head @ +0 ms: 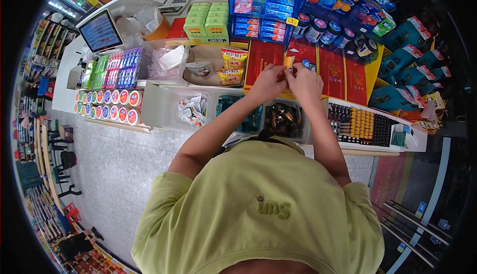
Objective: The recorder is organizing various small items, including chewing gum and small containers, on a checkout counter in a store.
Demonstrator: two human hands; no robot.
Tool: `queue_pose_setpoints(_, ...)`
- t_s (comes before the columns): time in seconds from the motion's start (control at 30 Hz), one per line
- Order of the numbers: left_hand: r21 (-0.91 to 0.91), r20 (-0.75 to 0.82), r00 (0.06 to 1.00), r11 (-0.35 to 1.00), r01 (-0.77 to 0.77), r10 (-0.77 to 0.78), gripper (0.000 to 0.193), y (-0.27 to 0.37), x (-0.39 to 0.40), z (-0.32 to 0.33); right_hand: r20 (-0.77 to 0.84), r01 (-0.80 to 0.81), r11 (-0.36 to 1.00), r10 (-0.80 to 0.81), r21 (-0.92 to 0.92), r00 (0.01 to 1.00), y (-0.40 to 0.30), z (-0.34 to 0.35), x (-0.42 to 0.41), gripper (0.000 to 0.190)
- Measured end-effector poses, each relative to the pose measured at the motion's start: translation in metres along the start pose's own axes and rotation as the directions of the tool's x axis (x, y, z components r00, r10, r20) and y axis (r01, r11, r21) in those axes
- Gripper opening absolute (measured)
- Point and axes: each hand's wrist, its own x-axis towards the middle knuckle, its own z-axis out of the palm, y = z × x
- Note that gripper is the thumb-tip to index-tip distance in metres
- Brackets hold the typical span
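Observation:
My left hand (269, 82) and my right hand (306, 83) meet over the red boxes (262, 52) on the counter. Between their fingertips stands a small yellow-orange packet or tube (289, 61), pinched from both sides. Its lower part is hidden by my fingers. A small bit of red shows at my left fingertips. Just beyond my right hand lies a small blue packet (308, 64) on the red boxes. Clear bins of wrapped sweets (283, 119) sit below my forearms.
A blue gum rack (262, 13) stands behind my hands, with gum jars (329, 34) to its right. Yellow snack bags (233, 65) fill part of a bin at left. Rows of lighters (361, 125) lie at right. Another person (76, 244) is far off at lower left.

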Motion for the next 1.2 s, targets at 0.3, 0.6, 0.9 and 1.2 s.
queue_pose_setpoints(0.3, -0.046, -0.02, 0.998, 0.997, 0.057, -0.058, 0.055, 0.007, 0.006, 0.014, -0.167, -0.11, 0.991, 0.121, 0.073, 0.978, 0.058, -0.008, -0.015, 0.041)
queue_pose_setpoints(0.6, -0.147, -0.011, 0.995, 0.985, 0.096, -0.098, 0.054, 0.017, 0.016, 0.023, -0.073, -0.186, 0.973, 0.196, 0.135, 0.978, 0.058, 0.007, -0.003, 0.058)
queue_pose_setpoints(0.9, -0.064, -0.016, 0.993, 0.992, 0.112, -0.113, 0.055, 0.012, 0.019, 0.029, -0.037, -0.149, 0.971, 0.158, 0.186, 0.987, 0.067, 0.01, 0.0, 0.059)
queue_pose_setpoints(1.2, -0.078, -0.022, 0.993, 0.991, 0.11, -0.112, 0.054, 0.013, 0.023, 0.026, 0.024, -0.203, 0.908, 0.209, 0.368, 0.978, 0.089, 0.021, 0.007, 0.058)
